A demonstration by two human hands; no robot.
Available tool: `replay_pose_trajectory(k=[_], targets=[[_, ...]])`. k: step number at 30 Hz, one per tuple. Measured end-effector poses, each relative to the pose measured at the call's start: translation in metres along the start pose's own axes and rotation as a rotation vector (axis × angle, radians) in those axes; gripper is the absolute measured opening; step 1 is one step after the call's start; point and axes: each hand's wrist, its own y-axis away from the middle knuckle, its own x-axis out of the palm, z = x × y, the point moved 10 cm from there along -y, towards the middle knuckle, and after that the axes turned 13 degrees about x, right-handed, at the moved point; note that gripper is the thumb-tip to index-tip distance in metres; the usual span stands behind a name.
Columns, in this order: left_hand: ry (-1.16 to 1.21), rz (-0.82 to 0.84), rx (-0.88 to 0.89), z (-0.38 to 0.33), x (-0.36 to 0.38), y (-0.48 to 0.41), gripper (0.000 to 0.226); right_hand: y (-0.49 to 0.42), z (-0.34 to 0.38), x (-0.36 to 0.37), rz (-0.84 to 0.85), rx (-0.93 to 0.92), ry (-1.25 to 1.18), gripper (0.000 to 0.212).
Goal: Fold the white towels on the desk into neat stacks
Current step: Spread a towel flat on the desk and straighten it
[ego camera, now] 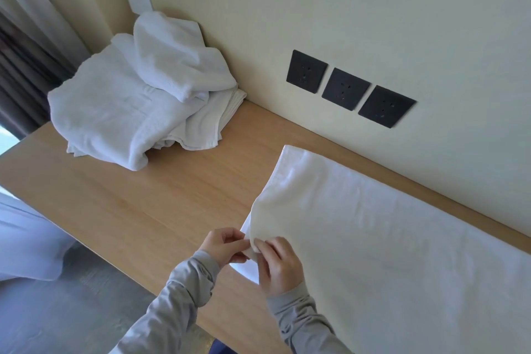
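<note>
White towel (388, 233) spread on worktop (143, 210), right side; left hand (224, 246) and right hand (280, 264) both pinch its near-left corner. Crumpled towel pile (129, 100) at far-left corner.

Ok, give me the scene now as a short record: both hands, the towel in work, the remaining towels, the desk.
left hand: pinches near corner of the flat white terry towel
right hand: pinches the same corner, right beside the left
flat white terry towel: spread along the light wooden desk by the wall, pinched corner lifted
heap of crumpled white towels: far left end of desk, against the wall, unfolded
three black square wall sockets: on the wall above the desk
folded stacks: none in view
</note>
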Motion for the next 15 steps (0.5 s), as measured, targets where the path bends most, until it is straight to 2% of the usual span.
replay_pose_trajectory(k=[5,9,15], targets=[[0.024,0.004,-0.016,-0.001,0.001,0.004,0.015,-0.011,-0.004,-0.010,-0.067,0.027,0.041,0.027],[0.083,-0.003,0.004,-0.005,0.006,0.006,0.012,-0.010,0.002,-0.004,-0.013,-0.037,0.080,0.026],[0.139,-0.037,0.009,-0.004,0.009,0.008,0.016,0.001,-0.001,0.011,0.102,0.009,0.012,0.031]])
